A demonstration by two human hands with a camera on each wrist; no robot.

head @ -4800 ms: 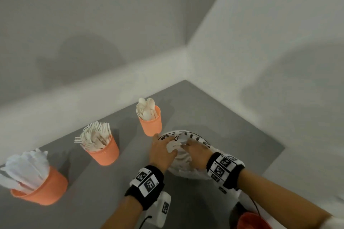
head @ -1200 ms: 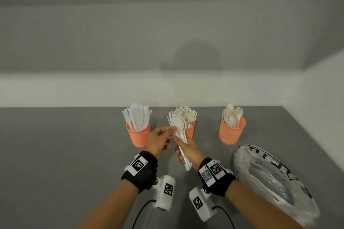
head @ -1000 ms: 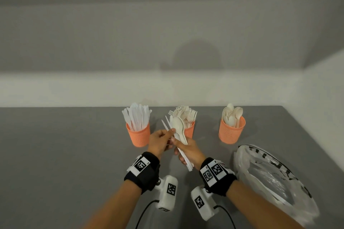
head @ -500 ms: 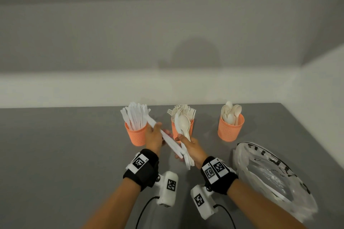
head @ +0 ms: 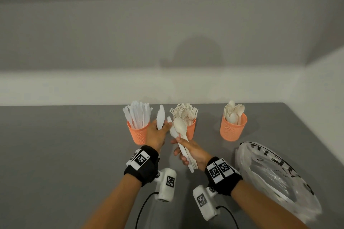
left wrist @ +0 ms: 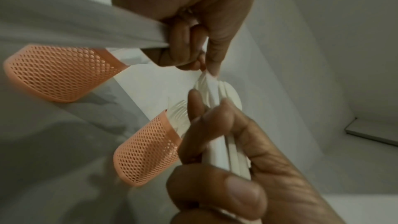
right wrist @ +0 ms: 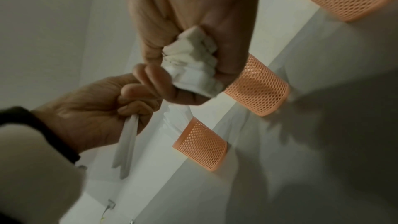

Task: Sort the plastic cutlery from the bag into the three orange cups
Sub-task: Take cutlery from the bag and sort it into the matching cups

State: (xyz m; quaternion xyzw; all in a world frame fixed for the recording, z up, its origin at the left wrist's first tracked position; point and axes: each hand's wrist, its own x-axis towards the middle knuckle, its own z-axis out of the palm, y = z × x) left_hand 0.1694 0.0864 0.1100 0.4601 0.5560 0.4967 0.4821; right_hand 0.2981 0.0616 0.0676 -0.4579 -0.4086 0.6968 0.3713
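Head view: left hand [head: 155,135] grips one white serrated plastic knife [head: 160,117], long axis upright, blade up. The orange mesh cup of knives [head: 138,134] stands just left of it, nearer this hand. Right hand [head: 191,152] clasps a bundle of white plastic cutlery [head: 181,135].

Left wrist view: left-hand fingers [left wrist: 183,43] curled round the knife handle.

Right wrist view: right hand clenched on the bundle's handle ends [right wrist: 191,67].

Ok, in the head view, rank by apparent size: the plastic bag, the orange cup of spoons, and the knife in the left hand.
1. plastic bag, by far the largest, though it lies nearest the camera.
2. orange cup of spoons.
3. knife that the left hand holds: smallest in area, about as long as the cup is tall.
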